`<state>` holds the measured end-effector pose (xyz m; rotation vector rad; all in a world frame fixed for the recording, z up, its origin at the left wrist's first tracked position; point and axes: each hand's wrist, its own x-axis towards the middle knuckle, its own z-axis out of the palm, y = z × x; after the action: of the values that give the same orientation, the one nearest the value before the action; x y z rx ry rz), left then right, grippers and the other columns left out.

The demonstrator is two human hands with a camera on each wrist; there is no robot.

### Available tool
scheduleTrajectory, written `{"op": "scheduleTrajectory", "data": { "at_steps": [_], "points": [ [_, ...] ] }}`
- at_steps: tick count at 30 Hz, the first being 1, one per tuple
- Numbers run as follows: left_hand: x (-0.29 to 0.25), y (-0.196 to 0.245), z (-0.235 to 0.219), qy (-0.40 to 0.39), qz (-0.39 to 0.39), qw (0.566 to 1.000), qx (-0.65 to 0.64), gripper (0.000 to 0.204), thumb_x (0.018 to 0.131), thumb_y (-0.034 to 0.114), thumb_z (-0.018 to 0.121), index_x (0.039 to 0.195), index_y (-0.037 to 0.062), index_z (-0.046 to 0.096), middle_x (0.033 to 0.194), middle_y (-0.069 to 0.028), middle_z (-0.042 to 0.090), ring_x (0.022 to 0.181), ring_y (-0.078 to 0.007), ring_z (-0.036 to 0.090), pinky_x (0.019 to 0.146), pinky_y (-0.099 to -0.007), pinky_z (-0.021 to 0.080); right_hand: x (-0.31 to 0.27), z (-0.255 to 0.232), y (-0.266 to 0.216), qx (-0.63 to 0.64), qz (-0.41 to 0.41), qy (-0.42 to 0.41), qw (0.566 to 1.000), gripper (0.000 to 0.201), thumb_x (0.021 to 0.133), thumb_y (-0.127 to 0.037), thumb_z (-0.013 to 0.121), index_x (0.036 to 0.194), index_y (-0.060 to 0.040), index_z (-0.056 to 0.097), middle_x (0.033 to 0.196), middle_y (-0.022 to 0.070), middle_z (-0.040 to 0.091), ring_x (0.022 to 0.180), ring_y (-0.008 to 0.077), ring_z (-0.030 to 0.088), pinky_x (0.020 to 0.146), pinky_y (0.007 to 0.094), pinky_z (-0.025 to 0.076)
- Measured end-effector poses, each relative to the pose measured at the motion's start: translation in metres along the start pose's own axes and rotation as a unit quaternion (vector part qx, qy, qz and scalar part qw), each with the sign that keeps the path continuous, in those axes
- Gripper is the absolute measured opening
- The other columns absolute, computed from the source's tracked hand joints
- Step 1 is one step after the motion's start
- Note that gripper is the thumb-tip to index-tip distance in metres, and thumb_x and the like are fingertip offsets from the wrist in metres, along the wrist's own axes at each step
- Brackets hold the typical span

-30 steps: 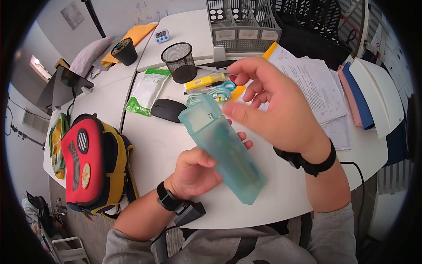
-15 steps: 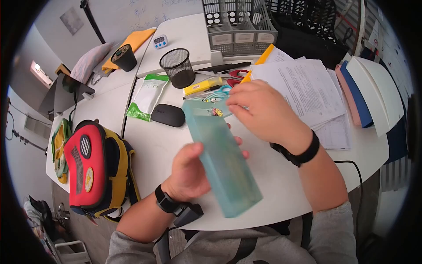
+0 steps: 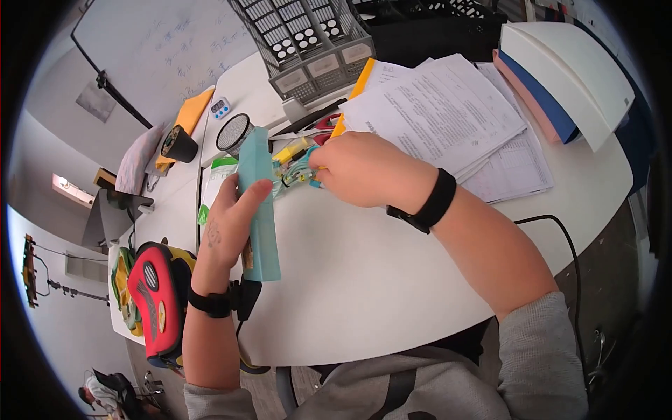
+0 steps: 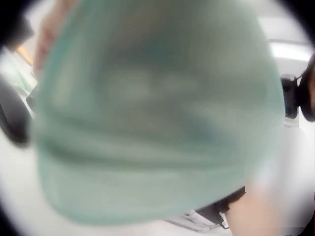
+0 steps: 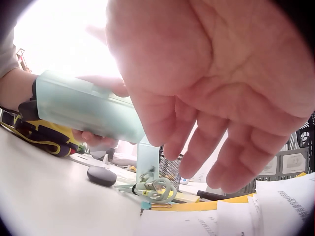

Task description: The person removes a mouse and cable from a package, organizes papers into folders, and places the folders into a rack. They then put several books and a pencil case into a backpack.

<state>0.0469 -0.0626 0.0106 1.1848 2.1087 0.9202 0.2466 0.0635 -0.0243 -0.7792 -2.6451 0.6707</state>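
A long teal translucent pencil case (image 3: 260, 231) is gripped in my left hand (image 3: 227, 217), raised over the desk and tilted. Its flap (image 5: 147, 158) hangs down at the far end in the right wrist view, and blurred contents show faintly through the walls. The case fills most of the left wrist view. My right hand (image 3: 371, 171) hovers beyond the case, near a coiled pale cable (image 3: 297, 171). In the right wrist view its fingers (image 5: 192, 162) are loosely bent with nothing visible between them, and its thumb is close to the flap.
Behind the hands are a mesh pen cup (image 3: 234, 133), red-handled scissors (image 3: 326, 124) and a yellow box (image 3: 290, 150). Printed papers (image 3: 434, 112) lie right of them, below a grey file rack (image 3: 315, 63). A red backpack (image 3: 159, 301) stands left; a dark mouse (image 5: 101, 175) lies on the desk.
The head view has turned and tilted. My left hand has carried the pencil case leftward and rolled it onto a narrower side. My right hand has shifted left in the view, its fingers near the cable.
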Motion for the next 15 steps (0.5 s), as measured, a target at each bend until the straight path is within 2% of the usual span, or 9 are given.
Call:
{"op": "scheduleTrajectory", "data": {
  "at_steps": [1, 4, 8, 10, 11, 12, 13, 14, 15],
  "points": [
    [-0.001, 0.007, 0.001, 0.01, 0.0, 0.997, 0.082, 0.105, 0.082, 0.058, 0.067, 0.147, -0.0159, 0.031, 0.123, -0.0287, 0.061, 0.103, -0.0326, 0.066, 0.091, -0.0375, 0.051, 0.0, 0.002, 0.0, -0.005, -0.004, -0.001, 1.0, 0.022, 0.092, -0.013, 0.053, 0.1, -0.0031, 0.07, 0.093, 0.018, 0.07, 0.092, 0.0349, 0.068, 0.084, 0.0454, 0.052],
    [-0.002, 0.024, 0.008, 0.041, 0.018, 0.982, 0.186, 0.106, 0.08, 0.059, 0.068, 0.146, -0.0154, 0.033, 0.128, -0.0304, 0.059, 0.109, -0.0332, 0.064, 0.094, -0.0381, 0.05, -0.001, 0.002, -0.004, -0.02, -0.006, -0.014, 1.0, 0.021, 0.091, -0.012, 0.053, 0.098, -0.0035, 0.071, 0.094, 0.0175, 0.07, 0.092, 0.0343, 0.068, 0.085, 0.0452, 0.053],
    [0.005, 0.015, 0.005, 0.038, 0.044, 0.985, 0.161, 0.093, 0.084, 0.055, 0.065, 0.145, -0.0107, 0.039, 0.126, -0.028, 0.06, 0.105, -0.0333, 0.066, 0.091, -0.0391, 0.052, -0.005, -0.002, -0.007, -0.031, -0.004, -0.037, 0.999, 0.02, 0.09, -0.011, 0.052, 0.096, -0.0042, 0.071, 0.095, 0.0166, 0.07, 0.094, 0.0342, 0.068, 0.084, 0.0457, 0.053],
    [0.004, 0.005, 0.0, 0.016, 0.039, 0.989, -0.14, 0.07, 0.089, 0.045, 0.062, 0.139, -0.0018, 0.049, 0.124, -0.022, 0.062, 0.109, -0.0353, 0.064, 0.095, -0.0427, 0.051, -0.006, 0.0, -0.005, -0.023, -0.005, 0.007, 1.0, 0.02, 0.09, -0.011, 0.053, 0.095, -0.0042, 0.071, 0.093, 0.0165, 0.071, 0.092, 0.0345, 0.068, 0.083, 0.046, 0.053],
    [0.004, -0.003, 0.0, 0.022, 0.039, 0.989, -0.139, 0.07, 0.089, 0.045, 0.062, 0.139, -0.0018, 0.049, 0.124, -0.022, 0.062, 0.109, -0.0353, 0.064, 0.095, -0.0427, 0.051, -0.004, 0.002, -0.006, -0.017, -0.01, 0.044, 0.999, 0.019, 0.09, -0.011, 0.053, 0.094, -0.0043, 0.071, 0.092, 0.0164, 0.071, 0.09, 0.0349, 0.068, 0.082, 0.0462, 0.053],
    [0.004, -0.013, 0.002, -0.052, 0.062, 0.941, -0.327, 0.06, 0.09, 0.041, 0.062, 0.135, 0.0023, 0.052, 0.123, -0.0191, 0.062, 0.113, -0.0362, 0.062, 0.099, -0.0451, 0.049, -0.003, 0.0, -0.007, -0.018, -0.02, 0.042, 0.999, 0.019, 0.09, -0.011, 0.053, 0.094, -0.0043, 0.071, 0.092, 0.0164, 0.071, 0.09, 0.0349, 0.068, 0.082, 0.0462, 0.053],
    [0.003, -0.023, 0.004, -0.121, 0.085, 0.852, -0.503, 0.051, 0.091, 0.036, 0.062, 0.132, 0.0063, 0.054, 0.123, -0.0162, 0.063, 0.117, -0.037, 0.06, 0.103, -0.0475, 0.047, -0.004, -0.003, -0.009, 0.013, -0.03, 0.09, 0.995, 0.019, 0.09, -0.013, 0.054, 0.095, -0.0039, 0.071, 0.089, 0.0165, 0.071, 0.087, 0.0351, 0.068, 0.079, 0.046, 0.054],
    [0.001, -0.03, 0.008, -0.166, 0.067, 0.809, -0.56, 0.05, 0.091, 0.034, 0.064, 0.133, 0.0087, 0.054, 0.127, -0.0127, 0.062, 0.125, -0.0386, 0.055, 0.109, -0.051, 0.041, -0.004, -0.005, -0.011, 0.045, -0.04, 0.136, 0.989, 0.02, 0.091, -0.015, 0.055, 0.095, -0.0035, 0.071, 0.087, 0.0166, 0.071, 0.084, 0.0352, 0.068, 0.077, 0.0457, 0.054],
    [-0.003, -0.036, 0.015, -0.19, 0.073, 0.782, -0.59, 0.051, 0.09, 0.034, 0.066, 0.133, 0.0092, 0.054, 0.131, -0.0121, 0.061, 0.128, -0.0384, 0.053, 0.109, -0.0508, 0.041, -0.004, -0.006, -0.013, 0.044, -0.052, 0.127, 0.99, 0.02, 0.091, -0.015, 0.055, 0.095, -0.0035, 0.071, 0.087, 0.0166, 0.071, 0.084, 0.0352, 0.068, 0.077, 0.0457, 0.054]
  ]
}}
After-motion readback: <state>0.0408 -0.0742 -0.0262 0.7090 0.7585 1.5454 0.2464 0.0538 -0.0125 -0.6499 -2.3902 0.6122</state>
